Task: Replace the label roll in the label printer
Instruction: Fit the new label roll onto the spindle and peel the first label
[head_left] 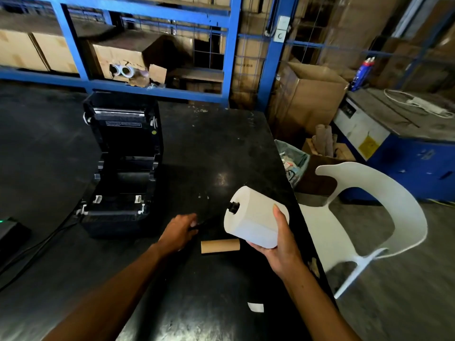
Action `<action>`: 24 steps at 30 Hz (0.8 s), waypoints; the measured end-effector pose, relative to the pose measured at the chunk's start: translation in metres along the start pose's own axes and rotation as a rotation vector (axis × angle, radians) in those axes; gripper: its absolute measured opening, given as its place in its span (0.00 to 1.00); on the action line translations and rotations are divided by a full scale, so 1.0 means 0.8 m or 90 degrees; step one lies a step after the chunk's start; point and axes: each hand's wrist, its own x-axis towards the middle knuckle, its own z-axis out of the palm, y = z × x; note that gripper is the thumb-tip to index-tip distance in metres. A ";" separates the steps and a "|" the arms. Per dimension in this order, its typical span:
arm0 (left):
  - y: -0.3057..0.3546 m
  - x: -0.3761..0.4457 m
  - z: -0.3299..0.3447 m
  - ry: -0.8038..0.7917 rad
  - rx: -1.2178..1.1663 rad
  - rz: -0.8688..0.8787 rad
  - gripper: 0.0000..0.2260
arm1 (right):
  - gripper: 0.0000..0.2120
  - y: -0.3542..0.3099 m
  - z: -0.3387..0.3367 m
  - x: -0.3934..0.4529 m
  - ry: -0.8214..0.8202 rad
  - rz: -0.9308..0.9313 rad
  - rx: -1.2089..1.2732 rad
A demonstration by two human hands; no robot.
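The label printer [121, 163], a black plastic box-shaped unit, sits on the matte black table [209, 143] at 10 o'clock from the view centre. Its lid is raised upright, exposing an empty roll bay with pale plastic guide tabs.

The right hand [278, 239] is clamped around a full label roll [253, 217], a smooth white paper cylinder held above the table at 4 o'clock. The palm supports it from below and the thumb presses on its curved face. A black spindle end [233, 207] protrudes from the roll's flat face toward 9 o'clock.

The left hand [178, 232] rests on the table at 6 o'clock, fingers curled onto a dark, slender object [204, 222]; whether they grip it cannot be told, and the object blends with the table.

A bare cardboard core [220, 245], a brown tube, lies on its side on the table between the two hands, just below the roll.

A small white paper scrap [256, 307] lies flat on the table at 5 o'clock. A moulded white plastic chair [384, 217] stands at 3 o'clock, beside the table edge.
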 end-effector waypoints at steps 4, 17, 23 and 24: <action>0.027 -0.011 -0.014 0.165 -0.275 -0.114 0.05 | 0.15 -0.001 0.004 -0.001 -0.013 -0.006 -0.015; 0.107 -0.066 -0.043 0.259 -0.628 -0.047 0.14 | 0.21 0.005 0.037 -0.008 -0.003 -0.001 -0.045; 0.124 -0.083 -0.046 0.321 -0.557 0.015 0.17 | 0.22 0.000 0.043 -0.013 -0.010 0.002 -0.034; 0.125 -0.085 -0.046 0.337 -0.537 0.029 0.17 | 0.22 -0.001 0.044 -0.014 -0.017 0.002 -0.039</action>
